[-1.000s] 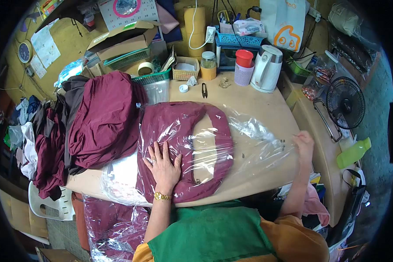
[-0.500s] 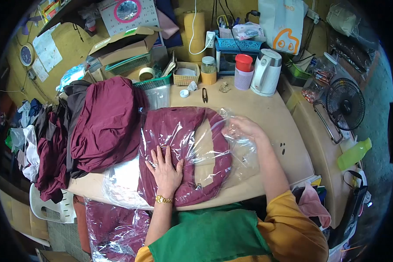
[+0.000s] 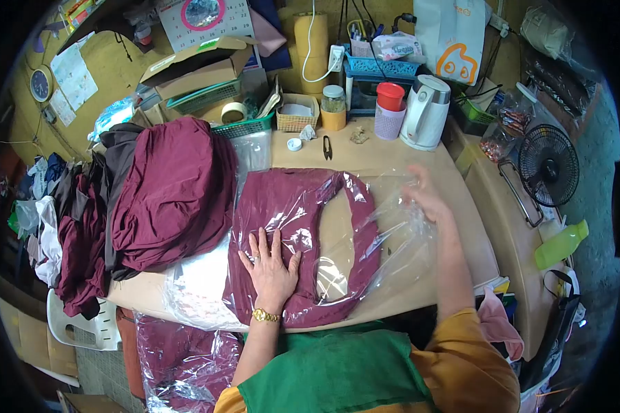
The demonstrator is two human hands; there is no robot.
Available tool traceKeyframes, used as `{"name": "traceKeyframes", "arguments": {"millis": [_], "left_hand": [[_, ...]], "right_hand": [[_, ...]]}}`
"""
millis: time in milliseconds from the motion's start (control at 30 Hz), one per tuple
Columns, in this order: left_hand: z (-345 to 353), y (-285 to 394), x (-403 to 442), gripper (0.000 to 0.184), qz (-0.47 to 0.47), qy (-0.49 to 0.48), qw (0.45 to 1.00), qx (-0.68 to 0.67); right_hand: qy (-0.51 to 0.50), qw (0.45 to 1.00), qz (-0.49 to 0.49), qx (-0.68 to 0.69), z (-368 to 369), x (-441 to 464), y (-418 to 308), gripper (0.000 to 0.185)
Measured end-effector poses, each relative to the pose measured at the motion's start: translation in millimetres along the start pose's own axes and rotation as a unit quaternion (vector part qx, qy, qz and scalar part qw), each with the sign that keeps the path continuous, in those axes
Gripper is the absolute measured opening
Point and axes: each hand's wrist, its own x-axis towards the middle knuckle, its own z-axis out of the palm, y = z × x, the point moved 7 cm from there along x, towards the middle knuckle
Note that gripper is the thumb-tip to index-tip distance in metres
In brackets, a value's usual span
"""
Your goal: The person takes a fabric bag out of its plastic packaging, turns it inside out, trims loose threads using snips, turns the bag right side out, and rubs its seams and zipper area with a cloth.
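Observation:
A maroon garment (image 3: 282,199) lies inside a clear plastic bag (image 3: 399,227) on the table in front of me. My left hand (image 3: 272,272), with a gold watch at the wrist, rests flat on the bagged garment, fingers spread. Off to the right, my right hand (image 3: 426,196) grips the loose end of the bag, which stretches out from the garment. Bare table shows through the film inside the garment's loop. A heap of maroon cloth (image 3: 176,186) sits at the left, and flat clear plastic bags (image 3: 200,289) lie between it and the bagged garment.
Thread snips (image 3: 327,147) and a white cap (image 3: 294,144) lie beyond the bag. A kettle (image 3: 426,113), a red-topped cup (image 3: 390,107) and a jar (image 3: 333,110) stand at the back. A fan (image 3: 548,165) and a green bottle (image 3: 561,246) are at right. Another bagged maroon bundle (image 3: 186,365) is below the table edge.
My right hand has moved right, drawing the bag's end out with it. The bagged garment has shifted slightly right, and my left hand stays flat on it.

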Motion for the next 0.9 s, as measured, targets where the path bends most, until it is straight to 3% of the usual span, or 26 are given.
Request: {"name": "traceKeyframes", "arguments": {"millis": [67,133,167,233,267,333,367,400,433,467,500,533,600,633,667,700,733,767,833,900], "left_hand": [[-0.7,-0.6,0.0,0.069,-0.001,-0.001,1.0,0.0],[-1.5,-0.9,0.5,0.069,0.005,0.005,1.0,-0.004],[-2.2,-0.5,-1.2,0.069,0.015,0.009,1.0,-0.006],[-3.3,-2.3,-0.2,0.069,0.002,0.006,1.0,-0.009],[-8.5,-1.3,0.8,0.068,0.003,0.029,0.999,-0.039],[-35.1,8.9,-0.5,0.073,0.035,0.124,0.986,-0.107],[-58.3,25.5,-6.1,0.084,0.06,0.132,0.977,-0.157],[-73.6,53.1,-6.3,0.096,0.141,0.1,0.962,-0.214],[-73.3,86.9,-8.8,0.106,0.193,-0.021,0.928,-0.318],[-68.6,117.1,-20.3,0.113,0.149,-0.133,0.89,-0.41],[-70.2,145.9,-21.4,0.111,0.196,-0.091,0.884,-0.415],[-52.5,163.4,-13.7,0.087,0.216,-0.125,0.853,-0.459],[-25.6,178.3,28.9,0.058,0.191,-0.1,0.806,-0.552],[-49.2,175.8,51.5,0.047,0.127,-0.137,0.79,-0.584],[-76.6,172.5,70.4,0.039,0.063,-0.174,0.769,-0.612],[-104.0,166.7,87.3,0.047,0.095,-0.047,0.721,-0.685],[-144.0,159.1,94.3,0.047,0.12,0.0,0.665,-0.738],[-191.0,146.9,94.4,0.049,0.148,0.019,0.593,-0.791],[-247.5,121.5,83.8,0.051,0.2,0.035,0.486,-0.85],[-249.8,84.7,70.5,0.051,0.208,0.074,0.457,-0.861]], "right_hand": [[-0.214,0.976,0.038,0.034,21.7,-8.0,13.1,0.033],[-0.06,0.971,0.041,0.227,-45.0,24.2,41.5,0.037],[-0.062,0.971,0.045,0.226,-65.4,25.5,56.1,0.037],[0.11,0.986,0.104,0.064,-113.1,20.8,75.2,0.042],[0.106,0.987,0.1,0.065,-111.9,12.9,73.1,0.042],[-0.104,0.956,0.273,0.03,-63.6,-46.6,53.8,0.057],[-0.195,0.944,0.25,0.091,-40.7,-65.6,44.0,0.063],[-0.284,0.92,0.224,0.151,-17.7,-78.9,29.8,0.069],[-0.288,0.919,0.224,0.149,-1.6,-85.6,16.9,0.069],[-0.308,0.885,0.185,0.295,19.5,-97.2,-9.4,0.069],[-0.32,0.83,0.142,0.434,33.2,-108.5,-37.3,0.069],[-0.323,0.829,0.143,0.433,43.2,-117.7,-62.5,0.069],[-0.327,0.843,-0.136,0.405,35.6,-126.5,-140.7,0.057],[-0.328,0.843,-0.137,0.405,34.6,-123.4,-139.9,0.057],[-0.133,0.925,-0.166,0.314,13.9,-108.1,-126.9,0.051],[0.07,0.958,-0.185,0.206,-9.0,-104.6,-115.1,0.046],[0.088,0.978,-0.09,0.166,-4.8,-102.3,-91.7,0.039],[0.001,0.955,0.035,0.296,21.7,-100.3,-43.5,0.043],[-0.152,0.833,0.246,0.472,65.9,-140.3,-10.4,0.053],[-0.215,0.756,0.327,0.524,93.4,-172.0,-20.4,0.06]]}}
